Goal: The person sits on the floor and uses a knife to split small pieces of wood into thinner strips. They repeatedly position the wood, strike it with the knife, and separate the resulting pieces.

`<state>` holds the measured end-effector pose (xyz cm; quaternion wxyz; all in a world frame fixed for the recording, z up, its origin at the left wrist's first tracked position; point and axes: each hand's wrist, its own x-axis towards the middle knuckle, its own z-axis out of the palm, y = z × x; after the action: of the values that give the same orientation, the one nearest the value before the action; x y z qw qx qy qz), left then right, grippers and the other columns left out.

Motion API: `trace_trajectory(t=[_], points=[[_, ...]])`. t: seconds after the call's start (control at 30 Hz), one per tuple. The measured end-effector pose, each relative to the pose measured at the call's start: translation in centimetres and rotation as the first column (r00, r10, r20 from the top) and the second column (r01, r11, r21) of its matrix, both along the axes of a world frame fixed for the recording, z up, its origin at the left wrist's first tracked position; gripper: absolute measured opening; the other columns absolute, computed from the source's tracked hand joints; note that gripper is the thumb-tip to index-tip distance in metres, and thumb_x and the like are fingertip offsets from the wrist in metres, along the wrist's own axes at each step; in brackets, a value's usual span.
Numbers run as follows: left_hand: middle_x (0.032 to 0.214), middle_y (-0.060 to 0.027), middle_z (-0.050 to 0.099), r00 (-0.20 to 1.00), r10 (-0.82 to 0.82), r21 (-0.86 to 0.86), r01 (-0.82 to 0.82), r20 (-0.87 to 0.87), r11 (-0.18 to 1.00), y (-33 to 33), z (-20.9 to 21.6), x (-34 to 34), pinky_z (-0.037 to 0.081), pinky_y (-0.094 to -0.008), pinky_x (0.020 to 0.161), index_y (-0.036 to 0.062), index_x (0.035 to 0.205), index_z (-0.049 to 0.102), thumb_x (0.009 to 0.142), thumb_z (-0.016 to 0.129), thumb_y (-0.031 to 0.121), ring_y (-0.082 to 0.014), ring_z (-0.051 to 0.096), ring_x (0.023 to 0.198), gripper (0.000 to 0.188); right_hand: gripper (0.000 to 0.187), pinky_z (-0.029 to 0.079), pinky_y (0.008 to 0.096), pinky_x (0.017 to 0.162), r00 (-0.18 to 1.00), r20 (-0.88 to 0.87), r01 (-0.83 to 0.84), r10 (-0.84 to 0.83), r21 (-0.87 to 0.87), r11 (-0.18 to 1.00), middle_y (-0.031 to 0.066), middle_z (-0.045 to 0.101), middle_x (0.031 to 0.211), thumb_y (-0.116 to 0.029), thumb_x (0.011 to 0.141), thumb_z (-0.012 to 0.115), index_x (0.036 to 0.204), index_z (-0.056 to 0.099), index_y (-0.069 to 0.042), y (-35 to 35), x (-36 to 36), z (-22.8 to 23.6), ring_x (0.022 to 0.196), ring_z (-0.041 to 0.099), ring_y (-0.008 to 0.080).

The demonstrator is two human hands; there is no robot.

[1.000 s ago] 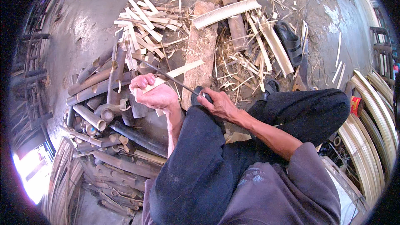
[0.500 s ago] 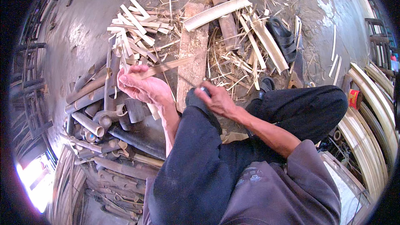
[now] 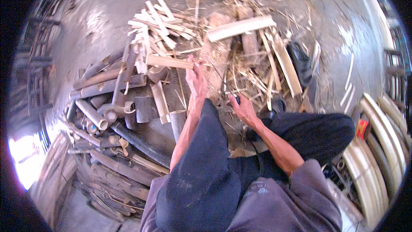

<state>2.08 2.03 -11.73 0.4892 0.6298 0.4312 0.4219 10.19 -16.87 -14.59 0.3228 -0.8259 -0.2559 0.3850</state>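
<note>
Pale bamboo strip (image 3: 168,61), one, in the left hand (image 3: 196,78); fingers closed on it near its right end, the longer part sticking out leftward. Strip held above the ground, reaching from over the board (image 3: 214,81) to left of it.

Right hand (image 3: 244,110), near end of board and a little right: closed round the dark handle of one knife (image 3: 237,99). Thin blade slants away over the board toward the left fingers. Blurred; cannot tell whether edge and strip touch.

Across the far part of the board: one wide split piece (image 3: 242,28), pale inner face up. It also crosses one log (image 3: 249,41) lying right of the board. Shavings (image 3: 253,77) right of the board, too many to count.

Farther right of the board: one broad split length (image 3: 286,66), then one black sandal (image 3: 299,62), then three thin slips (image 3: 349,73) on the floor (image 3: 330,13). Well right and nearer the body: one red can (image 3: 362,129), beside several long curved strips (image 3: 369,176).

Left of the board's far half: one heap of cut strips (image 3: 156,28), more than ten. Left of its near half: a stack of tubes (image 3: 91,114), at least five.
</note>
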Motion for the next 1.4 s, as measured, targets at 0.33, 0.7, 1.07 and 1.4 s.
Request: trace_trajectory(t=[0.33,0.7,1.07,1.4], points=[[0.068,0.0061,0.034,0.887,-0.225,-0.766,0.462,0.404,0.447,-1.2,9.8,-7.2,0.029,-0.0187,0.045,0.0135,0.137,0.043,0.1,0.049,0.016,-0.0042,0.032,0.053,0.038,0.03,0.051,0.0465,0.062,0.635,0.561,-0.669,0.531,0.057,0.741,0.0138,0.066,0.076,-0.035,0.08,0.066,0.094,0.054,-0.011,5.9,6.2,10.4,0.072,0.066,0.0357],[0.084,-0.0209,0.066,0.786,-0.35,-0.287,0.228,-0.51,0.93,-3.4,8.7,-9.8,0.048,-0.0378,0.067,-0.0005,0.109,0.062,0.094,0.055,0.025,-0.0277,0.063,0.07,0.03,0.03,0.05,0.0472,0.056,0.709,0.635,-0.441,0.305,0.062,0.896,0.0175,0.065,0.068,-0.041,0.082,0.062,0.095,0.06,-0.013,5.9,10.7,13.0,0.063,0.065,0.0354],[0.085,-0.0185,0.068,0.872,-0.219,-0.23,0.127,-0.438,0.965,-4.8,10.9,-8.4,0.049,-0.0361,0.072,0.0021,0.102,0.066,0.09,0.063,0.028,-0.0256,0.066,0.078,0.029,0.029,0.05,0.045,0.059,0.559,0.669,-0.561,0.49,-0.13,0.818,0.0132,0.063,0.067,-0.037,0.079,0.066,0.082,0.056,-0.01,5.4,9.2,10.8,0.065,0.065,0.033],[0.076,-0.0188,0.065,0.849,-0.192,-0.149,0.135,-0.492,0.98,-4.9,9.0,-6.4,0.048,-0.0385,0.065,0.0026,0.091,0.066,0.09,0.064,0.034,-0.0288,0.065,0.07,0.031,0.027,0.051,0.0481,0.061,0.647,0.552,-0.537,0.526,-0.16,0.828,0.0116,0.065,0.071,-0.039,0.079,0.064,0.089,0.057,-0.015,3.2,7.2,13.2,0.069,0.066,0.0348]])
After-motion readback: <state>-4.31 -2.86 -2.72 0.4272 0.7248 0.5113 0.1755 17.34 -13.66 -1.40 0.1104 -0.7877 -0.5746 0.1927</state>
